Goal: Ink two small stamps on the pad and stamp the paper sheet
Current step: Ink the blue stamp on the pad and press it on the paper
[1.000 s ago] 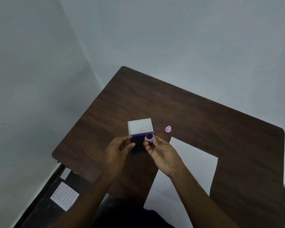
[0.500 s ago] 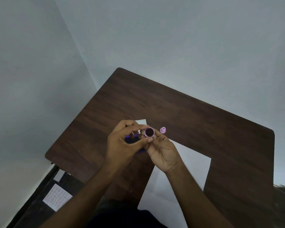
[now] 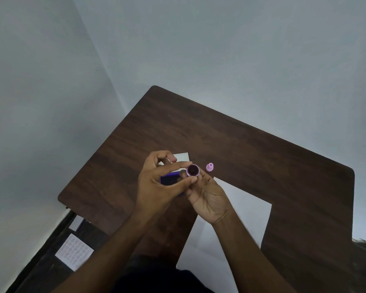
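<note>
A small purple round stamp point(image 3: 193, 170) is held above the table with its dark face turned up toward me. My right hand point(image 3: 207, 195) grips it from below, palm up. My left hand point(image 3: 159, 182) pinches its rim between thumb and index finger. Under my hands lies the ink pad point(image 3: 169, 180), dark blue, mostly hidden, with its white lid point(image 3: 182, 157) open behind. A second stamp point(image 3: 209, 167), pink, stands on the table just right of the pad. The white paper sheet point(image 3: 241, 218) lies near the front edge, partly under my right forearm.
The dark wooden table point(image 3: 241, 144) stands against a pale wall, its left corner close to a side wall. On the floor at the lower left lie a white sheet with rows of small marks point(image 3: 74, 253) and a small white card point(image 3: 77, 223).
My left hand rose from the ink pad and took hold of the purple stamp's rim. Both hands have lifted the stamp slightly and turned its face up.
</note>
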The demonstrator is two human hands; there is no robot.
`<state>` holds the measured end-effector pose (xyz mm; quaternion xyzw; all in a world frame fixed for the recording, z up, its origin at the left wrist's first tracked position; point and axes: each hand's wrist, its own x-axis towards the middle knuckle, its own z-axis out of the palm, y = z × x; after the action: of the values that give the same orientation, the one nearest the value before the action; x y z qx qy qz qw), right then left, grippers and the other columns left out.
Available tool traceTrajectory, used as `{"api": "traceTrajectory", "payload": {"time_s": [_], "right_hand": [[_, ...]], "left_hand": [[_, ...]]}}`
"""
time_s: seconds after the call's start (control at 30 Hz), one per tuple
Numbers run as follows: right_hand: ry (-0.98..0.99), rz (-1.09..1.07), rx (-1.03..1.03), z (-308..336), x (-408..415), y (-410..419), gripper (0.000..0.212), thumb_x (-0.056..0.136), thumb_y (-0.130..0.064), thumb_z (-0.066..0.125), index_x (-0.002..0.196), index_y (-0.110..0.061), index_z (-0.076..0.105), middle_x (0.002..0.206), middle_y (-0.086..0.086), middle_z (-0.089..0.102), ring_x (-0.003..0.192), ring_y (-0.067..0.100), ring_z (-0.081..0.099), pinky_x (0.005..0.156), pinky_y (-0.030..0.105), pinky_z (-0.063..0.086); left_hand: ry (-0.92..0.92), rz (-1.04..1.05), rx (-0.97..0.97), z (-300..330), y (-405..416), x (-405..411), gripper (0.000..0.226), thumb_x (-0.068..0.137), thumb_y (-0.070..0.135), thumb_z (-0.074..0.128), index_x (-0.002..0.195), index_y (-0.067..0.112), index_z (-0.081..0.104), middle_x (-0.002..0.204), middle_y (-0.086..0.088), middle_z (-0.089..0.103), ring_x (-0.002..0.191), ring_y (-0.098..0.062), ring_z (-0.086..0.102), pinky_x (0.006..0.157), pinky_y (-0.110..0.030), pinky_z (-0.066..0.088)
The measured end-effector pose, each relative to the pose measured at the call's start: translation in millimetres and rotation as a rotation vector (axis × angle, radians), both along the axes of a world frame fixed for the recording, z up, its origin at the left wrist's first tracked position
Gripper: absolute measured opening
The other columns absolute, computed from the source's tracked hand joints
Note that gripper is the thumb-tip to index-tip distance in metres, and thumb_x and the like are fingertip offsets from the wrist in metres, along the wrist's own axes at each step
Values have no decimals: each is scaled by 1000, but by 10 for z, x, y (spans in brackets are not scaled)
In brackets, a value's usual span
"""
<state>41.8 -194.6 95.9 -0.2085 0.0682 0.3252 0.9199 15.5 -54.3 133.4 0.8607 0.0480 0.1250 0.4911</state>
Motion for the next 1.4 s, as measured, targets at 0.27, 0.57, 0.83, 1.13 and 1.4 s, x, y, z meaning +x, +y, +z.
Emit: {"api": "traceTrajectory", "payload": {"time_s": [0.27, 0.57, 0.83, 1.13, 1.4], "right_hand": [[-19, 42, -181, -113, 49, -26, 44, 70, -18, 80, 109, -2, 67, 98, 13, 70, 82, 20, 61, 73, 26, 54], [-386, 157, -1304, -471, 238, 61, 15, 80, -27, 73, 89, -15, 73, 75, 6, 72, 59, 17, 60, 61, 25, 53], [-680, 423, -1771, -819, 332, 531, 27, 86, -32, 64, 105, -12, 66, 105, 5, 70, 89, 18, 63, 84, 27, 50], [-740, 623, -1857, -855, 492, 724, 28, 89, -25, 58, 109, -6, 62, 110, 12, 65, 97, 25, 60, 90, 30, 46], [-826, 686, -1889, -800, 490, 834, 28, 89, -19, 59, 113, -5, 59, 115, 14, 63, 103, 29, 61, 93, 36, 48]], "left_hand": [[18, 19, -3, -166, 4, -49, 44, 67, 47, 77, 104, 26, 69, 110, 9, 56, 97, -1, 56, 81, 0, 43], [261, 86, 181, -1076, 346, -138, 47, 74, 35, 78, 118, 26, 64, 117, 4, 64, 107, -10, 57, 93, -33, 51], [515, 61, 468, -1490, 500, -115, 82, 71, 59, 69, 140, 26, 41, 140, 3, 47, 129, -17, 39, 107, -33, 30], [504, 10, 443, -1512, 480, 24, 87, 67, 57, 72, 140, 27, 38, 142, 4, 44, 131, -16, 36, 109, -34, 27], [483, -19, 465, -1563, 501, 44, 81, 69, 56, 71, 140, 36, 38, 139, 6, 45, 130, -17, 36, 107, -39, 27]]}}
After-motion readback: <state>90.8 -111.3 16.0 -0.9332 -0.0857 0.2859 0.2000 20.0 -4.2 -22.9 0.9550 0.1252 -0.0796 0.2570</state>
